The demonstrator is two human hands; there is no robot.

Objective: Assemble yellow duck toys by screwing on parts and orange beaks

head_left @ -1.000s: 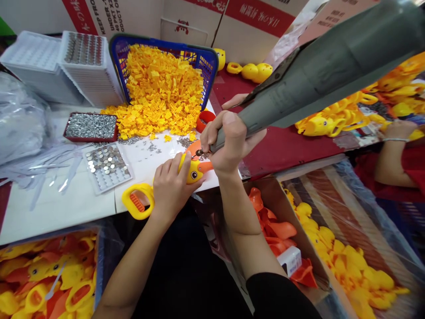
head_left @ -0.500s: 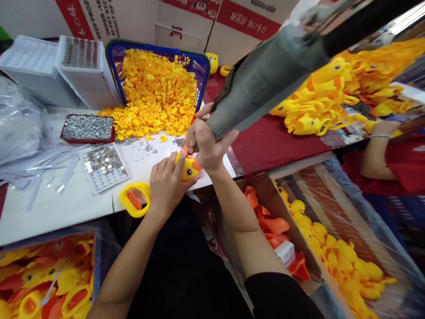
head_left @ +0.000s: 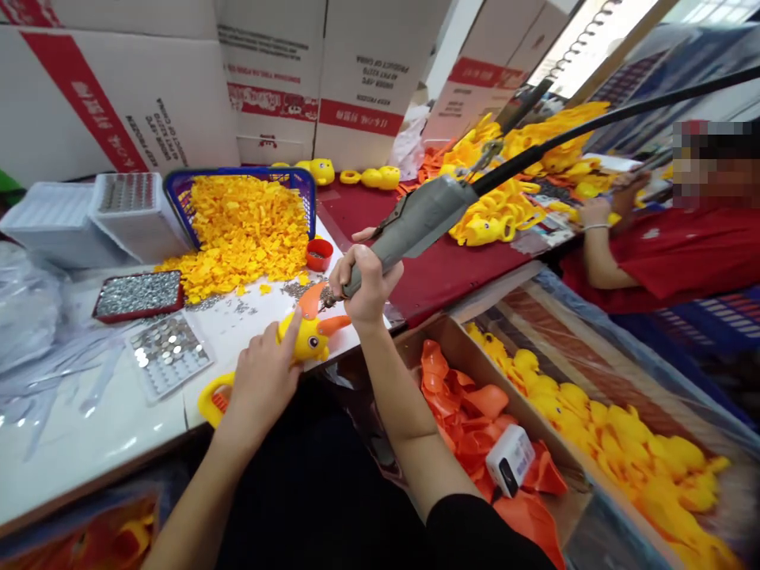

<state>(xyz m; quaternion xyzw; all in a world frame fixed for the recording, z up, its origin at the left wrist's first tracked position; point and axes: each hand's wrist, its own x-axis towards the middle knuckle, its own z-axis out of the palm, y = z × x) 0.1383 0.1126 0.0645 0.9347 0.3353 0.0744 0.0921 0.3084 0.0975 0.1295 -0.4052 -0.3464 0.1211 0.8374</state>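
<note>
One yellow toy (head_left: 305, 342) rests at the near edge of the table (head_left: 119, 443), gripped by the left hand (head_left: 261, 384); its ring handle (head_left: 207, 400) shows past the wrist. One eye (head_left: 313, 342) and two orange flaps (head_left: 313, 301) are in place at the head. The right hand (head_left: 369, 289) is wrapped round a grey driver (head_left: 419, 226), held aslant, its tip close to the upper flap; contact cannot be made out. Assembly appears part done: eye and flaps are on, and fastening at the flap seems to be the step in hand; whether a screw is seated cannot be told. Beyond lie loose metal pieces (head_left: 290, 290), a red cup (head_left: 313, 261) and a blue basket (head_left: 309, 207) spilling yellow clips (head_left: 241, 229). To the left stand a red tray (head_left: 142, 313) of small metal parts and a white tray (head_left: 160, 384) of discs. To the right, a carton (head_left: 484, 360) holds more orange pieces (head_left: 445, 380), apparently stock for further toys. Farther off, a co-worker's hand (head_left: 597, 212) is near heaped yellow toys (head_left: 492, 218).
</note>
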